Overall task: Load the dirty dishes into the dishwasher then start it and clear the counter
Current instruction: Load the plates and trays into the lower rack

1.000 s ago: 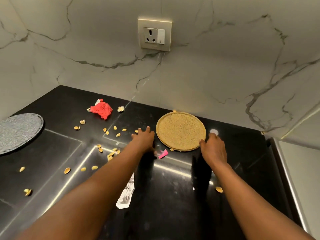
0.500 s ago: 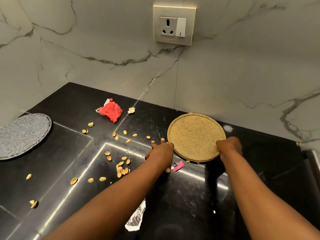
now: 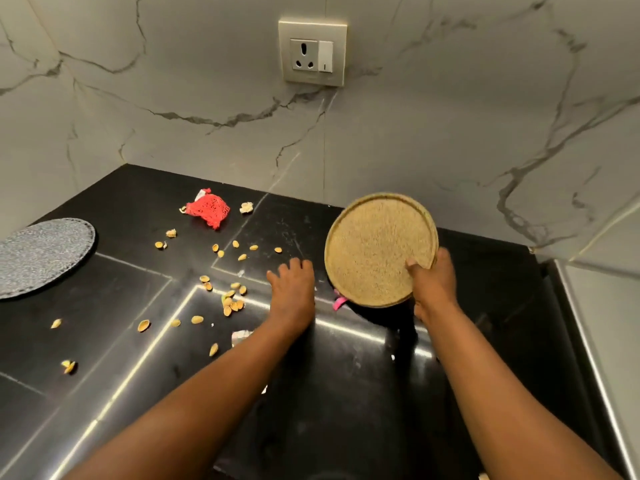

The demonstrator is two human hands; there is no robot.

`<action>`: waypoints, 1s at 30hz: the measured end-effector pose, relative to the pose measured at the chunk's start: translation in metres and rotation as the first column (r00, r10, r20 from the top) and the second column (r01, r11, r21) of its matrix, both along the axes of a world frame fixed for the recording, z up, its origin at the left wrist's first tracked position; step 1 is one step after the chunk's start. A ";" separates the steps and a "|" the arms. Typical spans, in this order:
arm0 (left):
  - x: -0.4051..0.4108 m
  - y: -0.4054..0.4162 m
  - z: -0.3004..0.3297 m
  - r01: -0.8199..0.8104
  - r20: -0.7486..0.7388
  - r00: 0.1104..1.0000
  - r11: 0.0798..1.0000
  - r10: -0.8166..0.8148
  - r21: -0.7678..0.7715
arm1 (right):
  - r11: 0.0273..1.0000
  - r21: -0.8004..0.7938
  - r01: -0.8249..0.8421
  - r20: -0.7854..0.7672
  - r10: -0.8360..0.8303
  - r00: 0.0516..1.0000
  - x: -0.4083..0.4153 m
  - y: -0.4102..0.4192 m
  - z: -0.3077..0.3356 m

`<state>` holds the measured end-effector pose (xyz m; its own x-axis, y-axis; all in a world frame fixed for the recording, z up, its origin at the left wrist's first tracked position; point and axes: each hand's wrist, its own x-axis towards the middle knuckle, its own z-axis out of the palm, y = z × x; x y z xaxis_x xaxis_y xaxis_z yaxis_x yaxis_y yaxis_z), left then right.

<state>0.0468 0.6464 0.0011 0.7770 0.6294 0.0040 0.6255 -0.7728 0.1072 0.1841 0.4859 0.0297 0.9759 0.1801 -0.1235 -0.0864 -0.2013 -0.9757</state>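
- Your right hand (image 3: 434,285) grips the round tan plate (image 3: 375,247) at its right edge, thumb over the rim onto the speckled face, fingers behind it.
- The plate is tilted up toward you, its lower edge near or on the black bench (image 3: 346,393); you cannot tell which.
- Your left hand (image 3: 294,289) holds nothing: fingers loosely spread, reaching low over the bench just left of the plate; whether it touches the surface is unclear.
- A pink scrap (image 3: 340,303) lies between the two hands, under the plate's lower edge.
- Nut shells (image 3: 232,303) are scattered left of the left hand.
- Farther back lies a red mesh bag (image 3: 209,208), and at far left a grey round mat (image 3: 41,254).
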 end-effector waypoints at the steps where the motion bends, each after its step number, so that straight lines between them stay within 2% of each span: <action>1: -0.004 -0.010 -0.003 -0.001 0.070 0.998 0.999 -0.002 0.032 | 1.000 0.019 -0.020 0.088 0.018 0.996 -0.012 -0.012 0.005; 4: -0.018 -0.049 -0.008 -0.017 0.226 0.974 0.999 0.005 0.049 | 1.000 0.024 0.003 0.282 -0.010 0.959 -0.049 -0.060 0.020; 8: -0.050 -0.125 -0.008 0.025 0.389 0.918 0.988 -0.082 0.150 | 0.995 0.088 0.056 0.365 -0.084 0.927 -0.103 -0.144 0.025; 11: -0.080 -0.195 -0.007 0.094 0.562 0.809 0.982 -0.172 0.165 | 0.987 0.068 0.147 0.420 -0.162 0.893 -0.147 -0.216 0.025; 13: -0.100 -0.248 -0.009 0.193 0.609 0.749 0.966 -0.259 0.174 | 0.980 -0.006 0.198 0.479 -0.171 0.861 -0.176 -0.268 0.033; 17: -0.146 -0.339 -0.021 0.483 0.545 0.687 0.862 -0.480 0.151 | 0.960 -0.066 0.271 0.532 -0.196 0.824 -0.225 -0.354 0.053; 20: -0.173 -0.389 -0.033 0.638 0.466 0.646 0.763 -0.605 0.105 | 0.928 -0.087 0.362 0.545 -0.260 0.797 -0.265 -0.399 0.055; 26: -0.221 -0.440 -0.077 0.714 0.322 0.664 0.700 -0.675 -0.007 | 0.856 -0.098 0.507 0.496 -0.400 0.771 -0.341 -0.457 0.019; 30: -0.268 -0.455 -0.127 0.734 0.208 0.677 0.670 -0.706 -0.115 | 0.783 -0.160 0.601 0.439 -0.489 0.754 -0.401 -0.484 -0.039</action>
<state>-0.2216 0.1913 -0.1256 0.9877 -0.1259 0.0931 -0.1496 -0.9345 0.3230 -0.2168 0.0017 -0.0088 0.8768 -0.3834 0.2903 0.0729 -0.4908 -0.8682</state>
